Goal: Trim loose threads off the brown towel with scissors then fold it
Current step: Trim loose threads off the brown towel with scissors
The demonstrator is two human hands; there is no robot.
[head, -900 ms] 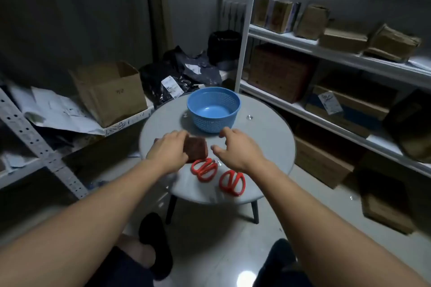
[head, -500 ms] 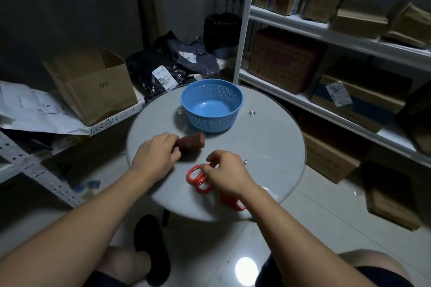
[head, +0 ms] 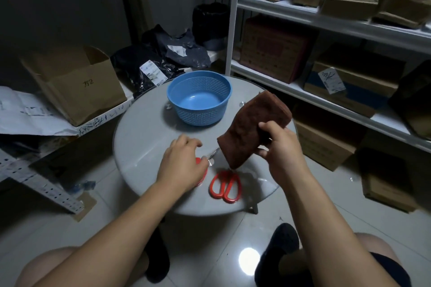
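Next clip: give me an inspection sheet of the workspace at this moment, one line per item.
Surface: round grey table, bare in most places.
Job's things: brown towel, folded, lifted off the table; two pairs of red-handled scissors, one free, one under the left hand.
Clutter: empty blue basket at the table's far side.
Grippers: right hand grips the towel; left hand rests over the scissors, grasp unclear.
Cables: nothing seen.
Surroundings: white shelves with cardboard boxes, black bags, tiled floor.
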